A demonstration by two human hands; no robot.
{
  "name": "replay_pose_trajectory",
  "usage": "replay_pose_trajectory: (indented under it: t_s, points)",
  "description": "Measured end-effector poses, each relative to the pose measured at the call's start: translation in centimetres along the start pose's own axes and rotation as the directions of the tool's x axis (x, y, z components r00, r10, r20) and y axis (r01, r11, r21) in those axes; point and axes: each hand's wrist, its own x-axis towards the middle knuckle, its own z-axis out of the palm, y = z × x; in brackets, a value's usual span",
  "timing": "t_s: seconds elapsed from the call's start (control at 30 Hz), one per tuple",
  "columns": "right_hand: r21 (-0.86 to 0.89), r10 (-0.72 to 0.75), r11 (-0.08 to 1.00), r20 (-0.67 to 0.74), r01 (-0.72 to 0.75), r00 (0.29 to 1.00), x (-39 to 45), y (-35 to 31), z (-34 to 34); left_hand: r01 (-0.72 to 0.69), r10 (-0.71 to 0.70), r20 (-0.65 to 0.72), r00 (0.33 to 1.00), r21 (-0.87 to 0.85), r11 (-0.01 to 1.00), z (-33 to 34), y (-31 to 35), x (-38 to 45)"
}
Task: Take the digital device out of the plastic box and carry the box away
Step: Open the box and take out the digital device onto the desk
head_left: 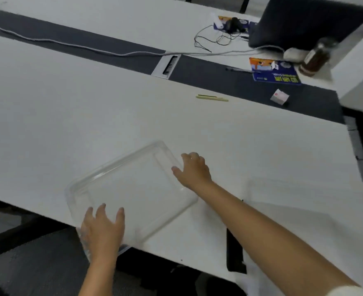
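A clear, empty plastic box (133, 184) lies at an angle on the white table (90, 116), its near corner jutting past the front edge. My left hand (103, 229) grips that near corner, fingers over the rim. My right hand (194, 170) holds the box's right wall, thumb inside and fingers outside. A flat black device (234, 253) lies at the table's front edge to the right of the box, partly hidden by my right forearm.
Farther back lie a yellow pen (211, 98), a small white box (280, 96), a blue booklet (274, 71) and a brown jar (315, 58). A grey cable (69, 44) runs along the dark centre strip. A dark bag (300, 22) stands at the back right.
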Motion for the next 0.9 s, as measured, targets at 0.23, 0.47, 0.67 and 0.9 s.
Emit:
replay_pose_trajectory:
  t_s: [0.23,0.47,0.67,0.9]
  points:
    - [0.259,0.005,0.959,-0.405,0.11,0.914,-11.6,10.8,-10.6,-0.442,0.53,0.205,0.823,-0.353,0.824,4.1,11.3,-10.4]
    - [-0.045,0.059,0.998,0.191,-0.051,0.98,-17.6,21.2,-8.3,-0.493,0.568,0.251,0.784,-0.305,0.815,8.4,15.9,-15.9]
    - [-0.046,-0.111,0.985,0.574,0.167,0.812,-15.5,21.0,-4.3,-0.506,0.554,0.172,0.815,-0.257,0.823,9.6,16.2,-16.8]
    - [-0.061,-0.13,0.977,0.583,0.203,0.802,-14.5,22.1,-2.6,-0.507,0.548,0.133,0.826,-0.249,0.825,10.0,16.2,-17.0]
